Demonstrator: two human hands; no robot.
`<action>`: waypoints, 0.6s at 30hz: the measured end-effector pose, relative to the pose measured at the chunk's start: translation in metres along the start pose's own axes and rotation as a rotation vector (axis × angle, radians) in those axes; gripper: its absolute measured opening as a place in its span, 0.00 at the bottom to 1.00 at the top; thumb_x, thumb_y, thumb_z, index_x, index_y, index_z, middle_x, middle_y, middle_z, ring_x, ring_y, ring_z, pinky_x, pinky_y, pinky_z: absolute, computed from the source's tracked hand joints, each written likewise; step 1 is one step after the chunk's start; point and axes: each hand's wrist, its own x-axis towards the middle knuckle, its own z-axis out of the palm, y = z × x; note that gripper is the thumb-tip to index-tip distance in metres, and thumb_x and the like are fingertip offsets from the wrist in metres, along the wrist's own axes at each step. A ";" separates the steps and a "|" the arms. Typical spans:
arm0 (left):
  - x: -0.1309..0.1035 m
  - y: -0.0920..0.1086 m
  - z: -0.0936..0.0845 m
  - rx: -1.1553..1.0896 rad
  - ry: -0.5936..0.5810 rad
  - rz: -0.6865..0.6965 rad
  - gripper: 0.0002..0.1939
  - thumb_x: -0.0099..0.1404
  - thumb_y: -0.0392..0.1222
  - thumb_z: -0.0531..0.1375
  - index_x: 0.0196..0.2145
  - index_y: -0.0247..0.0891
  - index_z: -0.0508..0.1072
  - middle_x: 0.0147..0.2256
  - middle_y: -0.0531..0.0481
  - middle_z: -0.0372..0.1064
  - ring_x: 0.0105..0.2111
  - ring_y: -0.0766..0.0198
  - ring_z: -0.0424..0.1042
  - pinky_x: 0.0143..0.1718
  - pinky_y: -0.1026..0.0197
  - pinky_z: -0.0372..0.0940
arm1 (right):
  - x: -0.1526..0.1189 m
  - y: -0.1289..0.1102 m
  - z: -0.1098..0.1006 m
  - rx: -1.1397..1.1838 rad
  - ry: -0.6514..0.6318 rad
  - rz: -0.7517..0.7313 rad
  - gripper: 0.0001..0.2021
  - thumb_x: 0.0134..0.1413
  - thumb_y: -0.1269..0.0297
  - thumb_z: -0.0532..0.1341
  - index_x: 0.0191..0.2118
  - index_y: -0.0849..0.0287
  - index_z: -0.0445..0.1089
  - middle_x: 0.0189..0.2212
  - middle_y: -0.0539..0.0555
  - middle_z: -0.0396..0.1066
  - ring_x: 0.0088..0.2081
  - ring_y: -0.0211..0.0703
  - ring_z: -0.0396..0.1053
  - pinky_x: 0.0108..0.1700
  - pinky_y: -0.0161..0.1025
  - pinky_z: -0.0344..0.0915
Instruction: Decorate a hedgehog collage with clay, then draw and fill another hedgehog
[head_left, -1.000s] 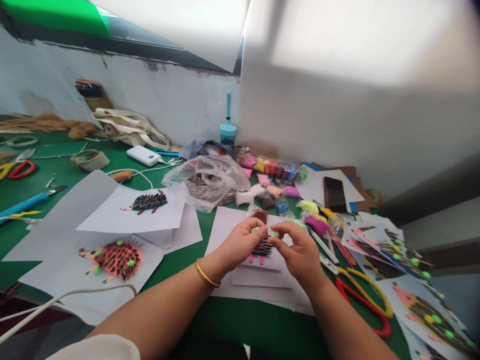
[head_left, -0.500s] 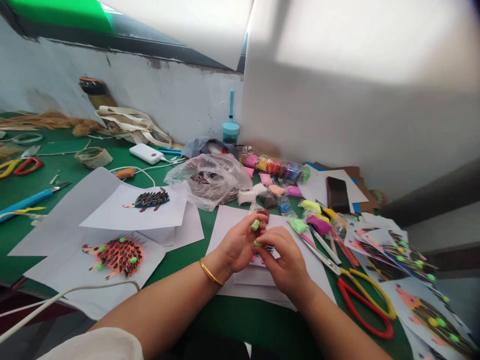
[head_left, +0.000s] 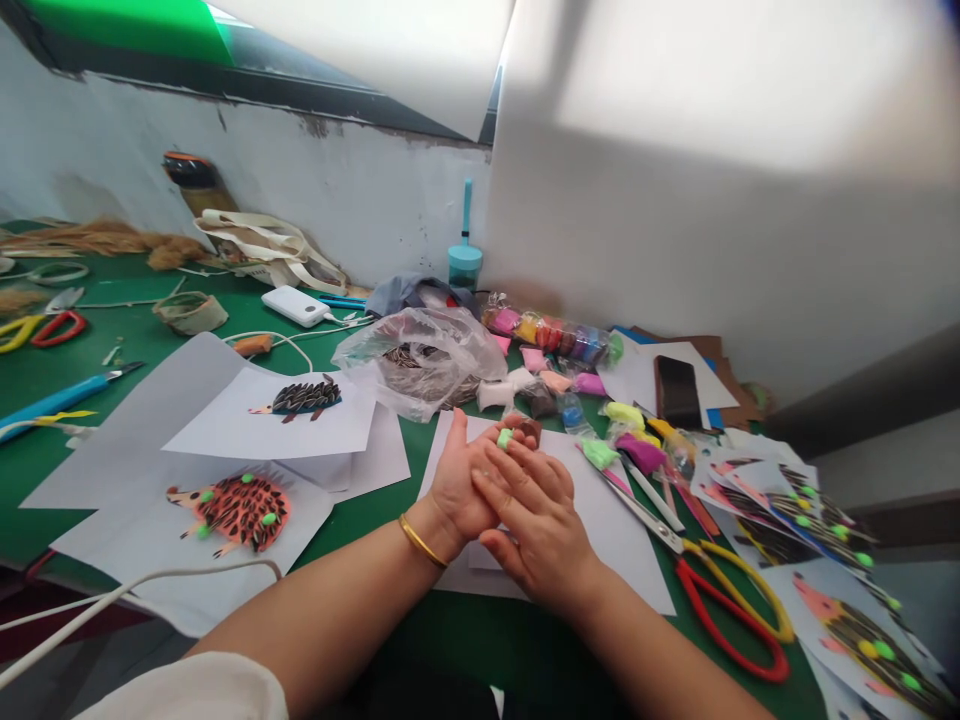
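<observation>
Both hands are over the middle of the green worktop point(head_left: 375, 512), above white paper sheets point(head_left: 615, 525). The left hand point(head_left: 459, 492) is turned palm up, its thumb spread away from the fingers; a gold-coloured bangle point(head_left: 421, 542) encircles its wrist. The right hand point(head_left: 536, 515) lies palm down across the left palm, fingers extended and close together, the two palms facing. Whether anything sits between them cannot be told.

A small, light green lump of soft clay point(head_left: 505, 438) is at the left hand's fingers, just beyond the right hand's fingertips. Whether the left fingers grip it or merely support it cannot be determined.

Right of the hands, a larger light green piece of clay point(head_left: 599, 454) lies near a purple piece of clay point(head_left: 640, 455). Scissors with one red and one yellow handle point(head_left: 677, 543) lie nearer the person, across the edge of the sheets.

On the left, a paper bears an orange hedgehog figure with dark seed-like spines and green dots point(head_left: 244, 512); behind it, another carries a dark-spined hedgehog figure point(head_left: 306, 398). A clear plastic bag containing striped seeds point(head_left: 427, 360) stands beyond the hands. Hedgehog pictures point(head_left: 862, 635) overlap at far right.
</observation>
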 end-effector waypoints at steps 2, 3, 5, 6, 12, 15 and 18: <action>0.000 0.001 -0.001 0.017 -0.019 -0.003 0.34 0.67 0.69 0.42 0.40 0.36 0.71 0.37 0.42 0.71 0.38 0.57 0.72 0.45 0.53 0.67 | 0.000 0.001 -0.001 -0.059 0.005 0.044 0.28 0.63 0.49 0.55 0.65 0.53 0.59 0.65 0.58 0.58 0.66 0.62 0.53 0.62 0.59 0.51; 0.000 0.001 -0.001 0.026 -0.024 0.014 0.34 0.66 0.69 0.42 0.41 0.36 0.71 0.38 0.42 0.71 0.39 0.57 0.72 0.46 0.53 0.67 | -0.001 0.002 -0.002 -0.074 0.010 0.059 0.28 0.63 0.49 0.56 0.65 0.52 0.60 0.66 0.58 0.57 0.66 0.62 0.53 0.61 0.58 0.52; 0.001 0.003 -0.001 0.037 -0.011 0.058 0.35 0.66 0.70 0.42 0.41 0.37 0.71 0.36 0.43 0.70 0.39 0.57 0.72 0.45 0.54 0.67 | -0.001 0.002 -0.003 -0.066 0.014 0.042 0.26 0.62 0.49 0.56 0.63 0.49 0.62 0.66 0.56 0.57 0.66 0.61 0.52 0.61 0.58 0.52; 0.001 0.004 -0.001 0.042 0.000 0.067 0.35 0.66 0.70 0.41 0.41 0.37 0.71 0.35 0.44 0.70 0.38 0.57 0.72 0.45 0.54 0.67 | -0.002 0.002 -0.003 -0.053 0.010 0.019 0.25 0.62 0.48 0.55 0.63 0.48 0.63 0.66 0.55 0.57 0.66 0.61 0.51 0.61 0.57 0.52; 0.002 0.003 -0.001 0.050 -0.020 0.021 0.36 0.65 0.71 0.42 0.41 0.37 0.71 0.38 0.42 0.71 0.39 0.56 0.72 0.46 0.52 0.67 | 0.000 0.002 -0.002 -0.054 0.012 0.040 0.28 0.63 0.46 0.54 0.64 0.51 0.61 0.66 0.58 0.56 0.67 0.61 0.50 0.61 0.57 0.52; 0.002 0.004 -0.002 0.001 0.001 0.055 0.35 0.66 0.71 0.42 0.41 0.36 0.71 0.34 0.45 0.70 0.37 0.59 0.72 0.44 0.55 0.68 | -0.001 0.003 -0.003 -0.021 0.025 0.003 0.23 0.63 0.47 0.54 0.59 0.48 0.67 0.67 0.55 0.56 0.67 0.61 0.50 0.61 0.58 0.53; 0.003 0.004 -0.002 -0.009 -0.005 0.022 0.35 0.66 0.70 0.42 0.40 0.36 0.71 0.34 0.44 0.70 0.36 0.59 0.73 0.45 0.54 0.68 | -0.002 0.003 -0.002 -0.008 0.007 -0.020 0.27 0.63 0.44 0.53 0.62 0.51 0.64 0.66 0.57 0.57 0.67 0.61 0.50 0.61 0.57 0.52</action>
